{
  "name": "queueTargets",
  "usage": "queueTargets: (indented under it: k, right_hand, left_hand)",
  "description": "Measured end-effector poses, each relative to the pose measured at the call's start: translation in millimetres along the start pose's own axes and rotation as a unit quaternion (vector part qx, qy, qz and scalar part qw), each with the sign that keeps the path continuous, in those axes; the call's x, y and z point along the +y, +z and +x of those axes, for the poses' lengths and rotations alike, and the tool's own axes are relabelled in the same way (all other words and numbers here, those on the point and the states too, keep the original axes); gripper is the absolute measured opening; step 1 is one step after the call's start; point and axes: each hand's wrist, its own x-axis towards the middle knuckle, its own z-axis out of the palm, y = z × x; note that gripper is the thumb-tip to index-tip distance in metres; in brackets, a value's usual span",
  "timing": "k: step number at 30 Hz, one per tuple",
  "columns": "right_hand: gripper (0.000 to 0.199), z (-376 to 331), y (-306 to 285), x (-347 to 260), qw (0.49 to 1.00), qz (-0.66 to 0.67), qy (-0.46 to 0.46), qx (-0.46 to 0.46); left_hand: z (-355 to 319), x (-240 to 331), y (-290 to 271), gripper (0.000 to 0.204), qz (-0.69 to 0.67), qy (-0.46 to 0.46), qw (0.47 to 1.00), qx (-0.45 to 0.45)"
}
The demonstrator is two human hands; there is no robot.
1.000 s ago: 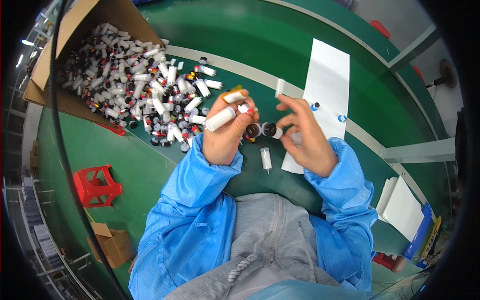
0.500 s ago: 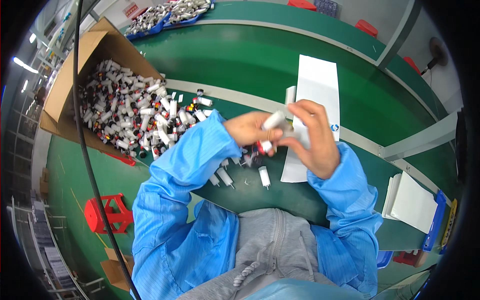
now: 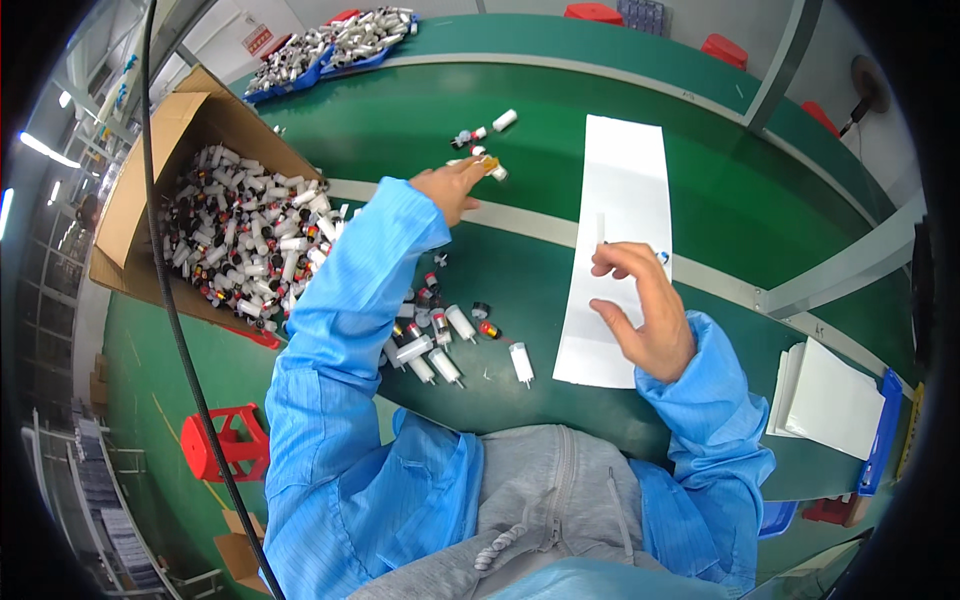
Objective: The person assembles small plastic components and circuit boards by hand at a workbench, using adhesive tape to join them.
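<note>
My left hand (image 3: 452, 190) is stretched out over the strip along the far green surface, fingers extended. Just past its fingertips are white pieces and a yellowish one (image 3: 490, 165), blurred; they look loose from the hand. Beyond them are a white cylinder (image 3: 505, 120) and small dark and red pieces (image 3: 468, 137). My right hand (image 3: 648, 315) hovers above a long white sheet (image 3: 620, 345), thumb apart from the curled fingers. A slim white piece (image 3: 600, 228) sticks up from its fingertips, apparently held between the fingers. Several white cylinders with thin tips (image 3: 460, 323) lie before me.
At the left a tipped cardboard box (image 3: 125, 215) spills many white cylinders and dark caps (image 3: 250, 240). Blue trays (image 3: 350, 62) of similar parts stand at the far left. Stacked white sheets (image 3: 828, 405) lie at the right. A black cable (image 3: 172, 300) hangs at the left.
My hands have come apart. The left moved forward and left from the middle, and pieces now lie on the far surface. The right moved slightly right and nearer, with the slim white piece.
</note>
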Motion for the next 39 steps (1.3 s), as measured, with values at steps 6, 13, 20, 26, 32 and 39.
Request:
queueTargets:
  k: [6, 13, 20, 26, 32, 39]
  right_hand:
    - [0.065, 3, 5, 6, 0.999, 0.034, 0.022, -0.003]
    - [0.074, 16, 3, 0, 0.998, 0.009, 0.054, -0.007]
    - [0.075, 25, 7, -9, 0.997, 0.028, 0.061, -0.031]
    - [0.076, 18, 12, 6, 0.994, 0.049, 0.08, -0.049]
    - [0.092, 8, 46, 25, 0.986, 0.132, 0.075, -0.068]
    - [0.071, 6, 52, 19, 0.841, 0.431, 0.291, -0.15]
  left_hand:
    - [-46, -40, -33, 0.041, 0.163, -0.251, 0.941, -0.158]
    - [-59, -49, -9, 0.039, 0.088, -0.312, 0.94, -0.106]
    - [-55, -55, 8, 0.031, -0.049, -0.268, 0.962, -0.034]
    - [-71, 23, -35, 0.038, -0.208, -0.139, 0.964, 0.094]
    - [-83, 115, -29, 0.04, -0.66, -0.119, 0.717, 0.19]
    - [-109, 166, 4, 0.031, -0.843, -0.126, 0.474, 0.22]
